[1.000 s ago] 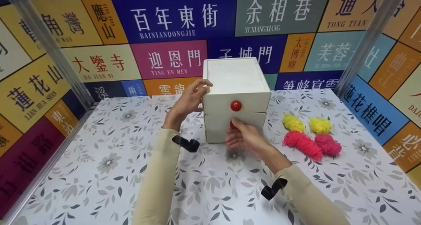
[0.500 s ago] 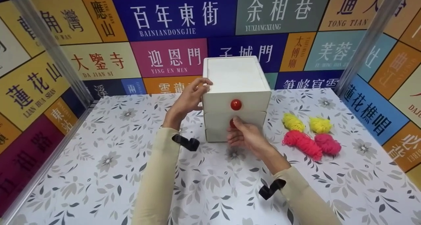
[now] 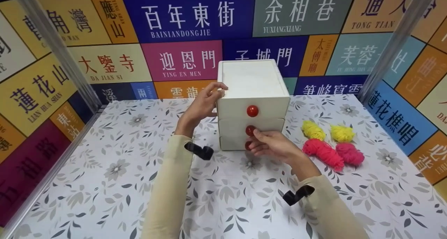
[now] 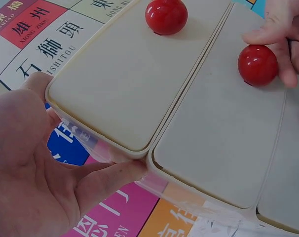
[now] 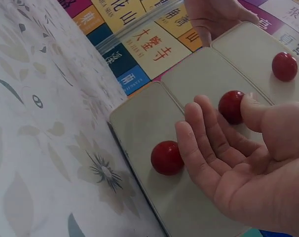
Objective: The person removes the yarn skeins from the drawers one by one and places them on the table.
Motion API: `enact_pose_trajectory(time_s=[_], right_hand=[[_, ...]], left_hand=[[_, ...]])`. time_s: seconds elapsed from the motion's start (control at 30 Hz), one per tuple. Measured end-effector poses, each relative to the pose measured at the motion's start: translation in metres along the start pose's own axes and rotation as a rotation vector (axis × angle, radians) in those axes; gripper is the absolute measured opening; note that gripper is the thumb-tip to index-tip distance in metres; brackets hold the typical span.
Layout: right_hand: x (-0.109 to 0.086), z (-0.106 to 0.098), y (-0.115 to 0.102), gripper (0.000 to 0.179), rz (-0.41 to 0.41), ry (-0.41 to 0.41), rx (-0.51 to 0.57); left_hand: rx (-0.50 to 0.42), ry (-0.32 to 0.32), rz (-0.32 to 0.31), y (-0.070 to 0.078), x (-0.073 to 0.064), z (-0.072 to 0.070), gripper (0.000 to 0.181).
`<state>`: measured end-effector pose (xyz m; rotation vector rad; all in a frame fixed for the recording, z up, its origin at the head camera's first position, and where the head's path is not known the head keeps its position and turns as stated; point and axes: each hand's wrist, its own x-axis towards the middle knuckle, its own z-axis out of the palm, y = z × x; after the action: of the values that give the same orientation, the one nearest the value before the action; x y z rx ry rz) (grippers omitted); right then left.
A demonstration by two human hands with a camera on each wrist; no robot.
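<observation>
The white cabinet (image 3: 254, 95) stands on the bench (image 3: 115, 200), slightly toward two o'clock from the middle of the head view, with three drawer fronts stacked one above another. The left hand (image 3: 203, 104) grips it from nine o'clock, fingers bent over the upper edge and thumb lower on the side, near the seam between the upper two drawers. The right hand (image 3: 276, 145) lies at the cabinet's five o'clock, its fingers loosely extended and slightly spread, its thumb tip at the middle knob (image 3: 250, 130) (whether it touches, I cannot tell). The top knob (image 3: 252, 110), round and red like the others, sits at twelve o'clock from the middle one; the bottom knob (image 3: 248, 145), partly covered by the right hand's fingers, is at six. Out toward four o'clock from the cabinet, four bundles of yarn lie close together: two yellow bundles (image 3: 313, 130) on the group's twelve o'clock side, a long red-pink bundle (image 3: 323, 154) and a deeper pink bundle (image 3: 350, 154) on its six o'clock side. Both sleeves are beige, and lettered wall panels (image 3: 187, 17) rise behind the bench.
</observation>
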<state>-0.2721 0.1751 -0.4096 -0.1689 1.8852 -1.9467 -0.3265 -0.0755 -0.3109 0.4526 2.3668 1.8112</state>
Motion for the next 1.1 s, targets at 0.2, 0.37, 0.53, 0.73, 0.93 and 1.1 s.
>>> enact_pose_trajectory(time_s=[0.2,0.37,0.53,0.73,0.93,1.1], right_hand=[[-0.003,-0.018,-0.002,0.035,0.055,-0.017,-0.171],[-0.002,-0.018,0.002,0.042,0.149,-0.059,-0.239],[0.002,-0.014,0.010,0.049,0.226,-0.033,-0.227],[0.007,-0.009,0.021,0.047,0.244,-0.004,-0.004],[0.013,-0.005,0.031,0.034,0.233,-0.055,0.308],[0.015,0.002,0.037,0.031,0.234,-0.068,0.445]], left_hand=[[0.005,-0.002,-0.003,-0.001,-0.001,-0.003,0.023],[-0.014,-0.004,-0.006,-0.001,-0.001,-0.004,0.022],[-0.011,-0.004,-0.012,-0.001,0.000,-0.003,0.023],[0.001,-0.006,-0.026,-0.001,0.000,-0.002,0.023],[-0.014,-0.005,-0.022,-0.001,0.000,-0.001,0.023],[0.003,-0.001,-0.017,0.001,0.001,0.000,0.024]])
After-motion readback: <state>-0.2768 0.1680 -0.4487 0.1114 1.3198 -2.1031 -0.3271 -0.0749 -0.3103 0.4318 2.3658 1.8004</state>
